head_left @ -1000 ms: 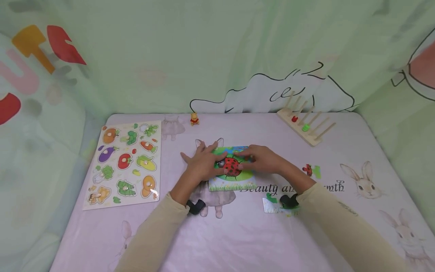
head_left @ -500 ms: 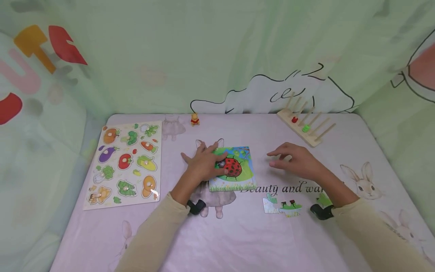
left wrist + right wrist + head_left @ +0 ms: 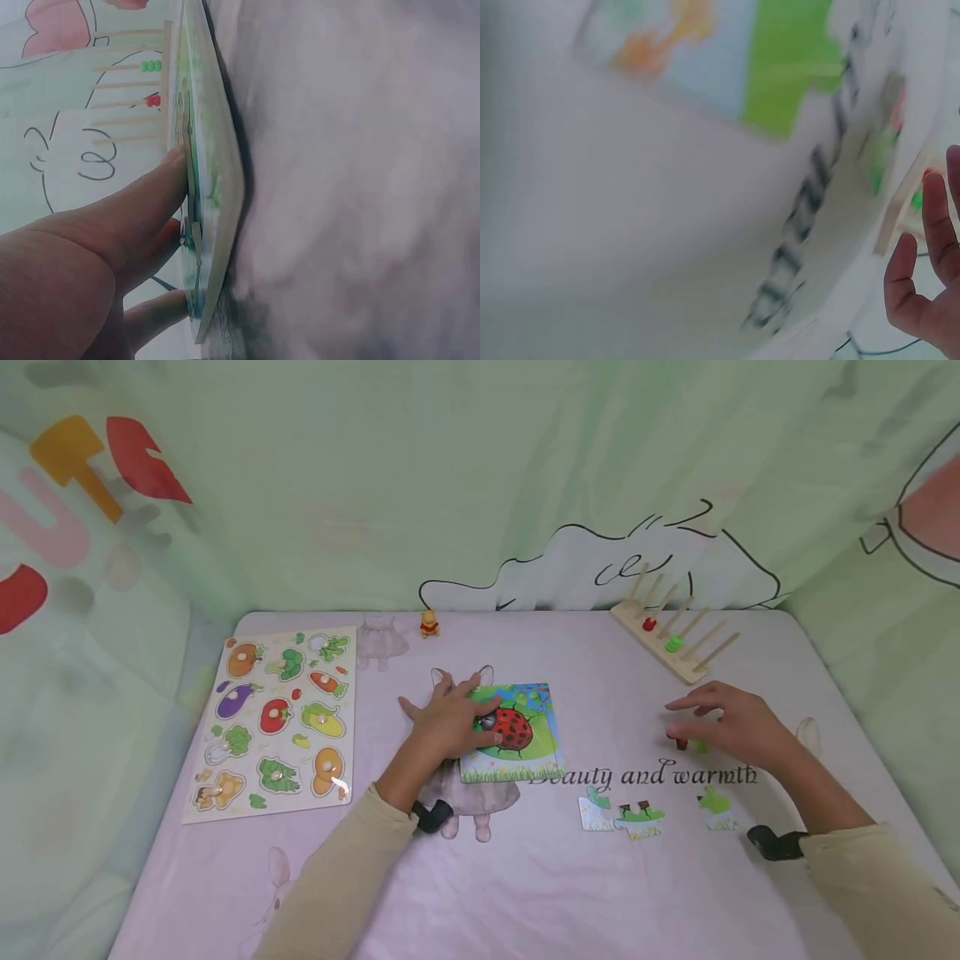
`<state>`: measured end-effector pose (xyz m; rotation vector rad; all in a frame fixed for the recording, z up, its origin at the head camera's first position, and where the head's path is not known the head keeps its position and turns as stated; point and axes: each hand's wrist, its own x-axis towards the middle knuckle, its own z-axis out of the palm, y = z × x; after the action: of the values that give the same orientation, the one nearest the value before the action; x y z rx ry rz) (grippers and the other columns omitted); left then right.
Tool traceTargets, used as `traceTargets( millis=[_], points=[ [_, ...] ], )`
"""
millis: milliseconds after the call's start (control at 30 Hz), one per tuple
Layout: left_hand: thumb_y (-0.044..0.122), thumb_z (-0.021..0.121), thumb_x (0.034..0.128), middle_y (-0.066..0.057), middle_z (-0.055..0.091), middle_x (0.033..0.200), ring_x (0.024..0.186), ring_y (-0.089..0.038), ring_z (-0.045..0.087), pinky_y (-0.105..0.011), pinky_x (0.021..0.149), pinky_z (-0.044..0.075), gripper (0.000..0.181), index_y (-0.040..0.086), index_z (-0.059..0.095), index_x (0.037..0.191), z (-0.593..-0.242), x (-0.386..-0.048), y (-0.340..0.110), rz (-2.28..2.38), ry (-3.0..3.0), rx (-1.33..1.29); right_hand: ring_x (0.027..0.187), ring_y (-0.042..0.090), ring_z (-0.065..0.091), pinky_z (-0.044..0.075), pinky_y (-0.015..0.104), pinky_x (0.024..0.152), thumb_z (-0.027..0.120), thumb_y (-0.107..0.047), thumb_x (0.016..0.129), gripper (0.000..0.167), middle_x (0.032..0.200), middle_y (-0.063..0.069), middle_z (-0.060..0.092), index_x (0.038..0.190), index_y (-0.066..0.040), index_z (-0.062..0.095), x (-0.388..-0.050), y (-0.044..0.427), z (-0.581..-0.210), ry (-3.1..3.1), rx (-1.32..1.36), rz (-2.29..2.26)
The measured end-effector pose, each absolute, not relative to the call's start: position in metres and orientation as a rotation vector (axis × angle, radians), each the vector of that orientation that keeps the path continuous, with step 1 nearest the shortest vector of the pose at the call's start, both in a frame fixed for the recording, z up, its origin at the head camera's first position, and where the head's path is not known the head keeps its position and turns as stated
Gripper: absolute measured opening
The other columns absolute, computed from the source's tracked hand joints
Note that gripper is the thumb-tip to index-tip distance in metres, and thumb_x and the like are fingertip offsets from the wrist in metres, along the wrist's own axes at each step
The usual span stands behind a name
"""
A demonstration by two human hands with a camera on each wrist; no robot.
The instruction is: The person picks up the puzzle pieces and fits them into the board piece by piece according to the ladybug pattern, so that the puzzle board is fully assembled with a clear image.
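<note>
A square ladybug jigsaw puzzle [image 3: 517, 758] lies mid-table. My left hand [image 3: 447, 724] rests on its left side with fingers spread; the left wrist view shows the thumb and fingertips touching the puzzle's face [image 3: 214, 180]. Farther right, my right hand [image 3: 738, 722] is above the table, thumb and fingers apart, holding nothing. Just below its fingertips is a red-and-green puzzle piece [image 3: 680, 744], partly hidden by the hand. Nearer the front lie a pale piece [image 3: 596, 814], a green piece with dark red [image 3: 640, 820] and a green-and-white piece [image 3: 717, 810]. A blurred piece [image 3: 787, 67] fills the right wrist view's top.
A vegetable knob puzzle board [image 3: 270, 727] lies at the left. At the back stand a small bear figure [image 3: 429, 624] and, farther right, a wooden peg rack [image 3: 663, 647] with red and green beads. A printed curtain [image 3: 375, 485] hangs behind the table.
My right hand has left the ladybug puzzle and moved right, to above the red-and-green piece. The pieces its arm covered now show. My left hand stays in place.
</note>
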<state>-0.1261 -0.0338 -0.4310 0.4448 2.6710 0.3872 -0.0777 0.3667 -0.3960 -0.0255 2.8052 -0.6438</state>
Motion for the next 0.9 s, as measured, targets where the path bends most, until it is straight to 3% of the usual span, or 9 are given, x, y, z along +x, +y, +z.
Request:
traceTargets(
  millis=[300, 533, 900],
  points=[
    [0.061, 0.069, 0.0893, 0.012, 0.018, 0.171, 0.16, -0.033, 0.009, -0.091, 0.102, 0.007, 0.066, 0.05, 0.044, 0.149, -0.432, -0.127, -0.035, 0.38, 2.673, 0.444, 0.104, 0.028, 0.056, 0.043, 0.031, 0.074, 0.087, -0.043, 0.08, 0.048, 0.116, 0.012, 0.066, 0.115, -0.011, 0.078, -0.077, 0.387, -0.411, 2.848, -0.05, -0.592],
    [0.062, 0.069, 0.0886, 0.012, 0.018, 0.171, 0.16, -0.033, 0.008, -0.091, 0.102, 0.007, 0.067, 0.05, 0.045, 0.149, -0.432, -0.127, -0.034, 0.38, 2.675, 0.439, 0.107, 0.032, 0.054, 0.042, 0.037, 0.079, 0.089, -0.048, 0.074, 0.057, 0.119, 0.014, 0.063, 0.116, -0.011, 0.077, -0.078, 0.393, -0.423, 2.827, -0.034, -0.578],
    [0.061, 0.07, 0.0891, 0.012, 0.018, 0.171, 0.16, -0.032, 0.008, -0.09, 0.103, 0.007, 0.066, 0.049, 0.044, 0.149, -0.429, -0.126, -0.033, 0.376, 2.668, 0.428, 0.107, 0.031, 0.052, 0.041, 0.039, 0.082, 0.092, -0.031, 0.074, 0.046, 0.117, 0.012, 0.066, 0.112, -0.01, 0.076, -0.078, 0.391, -0.427, 2.857, -0.066, -0.582]
  ],
)
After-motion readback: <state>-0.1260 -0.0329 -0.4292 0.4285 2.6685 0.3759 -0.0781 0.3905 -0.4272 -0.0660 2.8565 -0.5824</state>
